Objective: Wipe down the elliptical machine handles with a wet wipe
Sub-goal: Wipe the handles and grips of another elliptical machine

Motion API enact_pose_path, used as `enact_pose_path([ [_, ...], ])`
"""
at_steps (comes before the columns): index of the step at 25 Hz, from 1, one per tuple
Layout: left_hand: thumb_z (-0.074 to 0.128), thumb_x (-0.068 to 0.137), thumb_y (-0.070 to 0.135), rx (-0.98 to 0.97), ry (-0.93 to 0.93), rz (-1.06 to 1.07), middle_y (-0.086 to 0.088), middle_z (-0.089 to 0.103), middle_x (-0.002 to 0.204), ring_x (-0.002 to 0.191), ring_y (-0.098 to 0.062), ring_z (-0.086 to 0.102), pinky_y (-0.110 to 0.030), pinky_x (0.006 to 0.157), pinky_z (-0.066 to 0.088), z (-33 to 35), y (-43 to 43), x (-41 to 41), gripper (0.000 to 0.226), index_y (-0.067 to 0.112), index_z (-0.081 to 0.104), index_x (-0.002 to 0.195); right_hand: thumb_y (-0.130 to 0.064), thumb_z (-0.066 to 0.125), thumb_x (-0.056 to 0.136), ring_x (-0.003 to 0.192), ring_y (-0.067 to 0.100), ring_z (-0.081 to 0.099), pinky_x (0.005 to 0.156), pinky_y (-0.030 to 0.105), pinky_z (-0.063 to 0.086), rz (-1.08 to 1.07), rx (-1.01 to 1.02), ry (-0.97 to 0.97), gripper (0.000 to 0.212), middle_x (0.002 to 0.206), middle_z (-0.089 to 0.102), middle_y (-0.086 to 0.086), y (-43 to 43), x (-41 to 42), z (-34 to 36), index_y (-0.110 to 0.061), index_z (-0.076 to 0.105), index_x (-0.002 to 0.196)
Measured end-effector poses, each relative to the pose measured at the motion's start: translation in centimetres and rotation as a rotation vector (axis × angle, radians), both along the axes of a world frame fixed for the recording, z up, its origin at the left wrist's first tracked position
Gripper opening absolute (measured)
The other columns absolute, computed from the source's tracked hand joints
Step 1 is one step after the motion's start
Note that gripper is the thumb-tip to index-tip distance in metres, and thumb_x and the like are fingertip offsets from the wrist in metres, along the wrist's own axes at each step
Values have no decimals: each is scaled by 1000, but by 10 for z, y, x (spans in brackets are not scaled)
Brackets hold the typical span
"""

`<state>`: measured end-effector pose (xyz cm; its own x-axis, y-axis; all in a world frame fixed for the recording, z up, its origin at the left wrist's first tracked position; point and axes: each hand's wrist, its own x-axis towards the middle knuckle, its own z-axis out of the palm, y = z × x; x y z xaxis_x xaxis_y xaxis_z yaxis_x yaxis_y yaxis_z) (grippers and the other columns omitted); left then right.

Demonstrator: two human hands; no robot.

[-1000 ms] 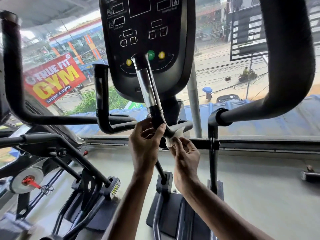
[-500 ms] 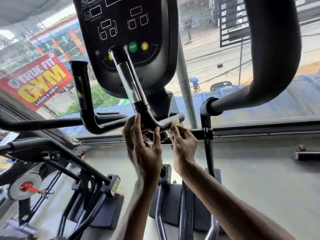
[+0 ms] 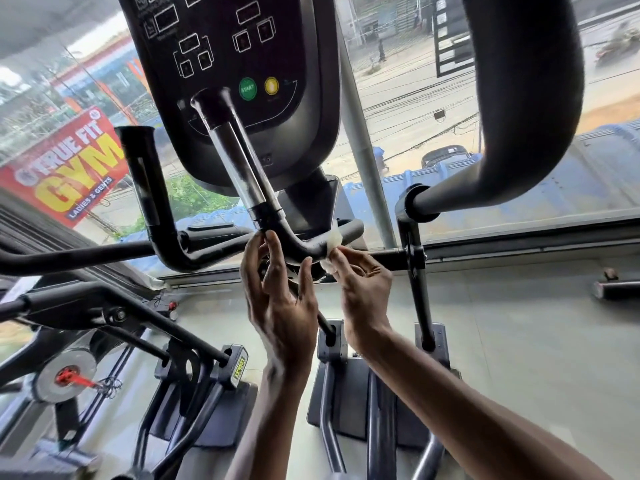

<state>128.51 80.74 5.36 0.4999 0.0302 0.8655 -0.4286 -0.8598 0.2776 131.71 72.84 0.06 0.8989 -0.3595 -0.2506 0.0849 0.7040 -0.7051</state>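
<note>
A black and silver fixed handle (image 3: 242, 168) of the elliptical runs down from the console and bends right into a short horizontal bar (image 3: 349, 233). A white wet wipe (image 3: 334, 242) is draped over that bar near the bend. My right hand (image 3: 363, 292) pinches the wipe's lower end just under the bar. My left hand (image 3: 280, 296) is raised below the bend with straight fingers, its fingertips touching the handle. The second fixed handle (image 3: 149, 195) stands to the left.
The black console (image 3: 225, 64) with a green START button hangs right above. A thick moving arm (image 3: 530, 98) curves down at the right, its post (image 3: 415, 271) beside my right hand. Pedals and frame bars lie below; a window is behind.
The view has moved closer and tilted up. My left hand let go of the handle bend and opened its fingers. My right hand stayed on the wipe at the bar.
</note>
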Motion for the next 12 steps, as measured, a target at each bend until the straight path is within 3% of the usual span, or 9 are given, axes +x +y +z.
enact_pose_path([
  [2, 78, 85, 6, -10, 20, 19, -30, 54, 134, 131, -26, 48, -10, 113, 28, -2, -3, 0, 55, -12, 55, 132, -17, 77, 87, 93, 25, 75, 89, 31, 59, -6, -29, -7, 14, 93, 78, 10, 3, 3, -5, -6, 76, 97],
  [4, 79, 84, 3, -21, 28, 20, -30, 52, 135, 129, -30, 49, -10, 112, 30, -3, -6, 0, 58, -12, 53, 134, -16, 76, 88, 89, 21, 75, 89, 34, 59, -70, -23, 83, 8, 90, 79, 6, -7, 28, -15, -11, 78, 93],
  [7, 77, 86, 8, -37, 57, 20, -26, 48, 141, 128, -35, 53, -31, 103, 51, -8, -7, 0, 61, -9, 50, 139, -12, 72, 90, 86, 18, 76, 92, 39, 59, -123, -62, 226, 7, 90, 79, 5, -22, 57, -25, -11, 78, 93],
  [9, 76, 88, 12, -39, 69, 33, -25, 45, 143, 127, -39, 53, -44, 93, 56, -12, -7, 2, 64, -8, 48, 141, -13, 72, 90, 89, 18, 76, 91, 35, 59, -89, -59, 177, 7, 91, 78, 5, -15, 49, -25, -11, 78, 93],
  [12, 77, 88, 14, -47, 80, 61, -27, 44, 143, 126, -40, 53, -42, 92, 57, -14, -9, 5, 66, -8, 46, 142, -18, 76, 88, 87, 13, 75, 83, 24, 58, -75, -50, 82, 8, 91, 78, 1, -6, 35, -26, -12, 78, 93],
])
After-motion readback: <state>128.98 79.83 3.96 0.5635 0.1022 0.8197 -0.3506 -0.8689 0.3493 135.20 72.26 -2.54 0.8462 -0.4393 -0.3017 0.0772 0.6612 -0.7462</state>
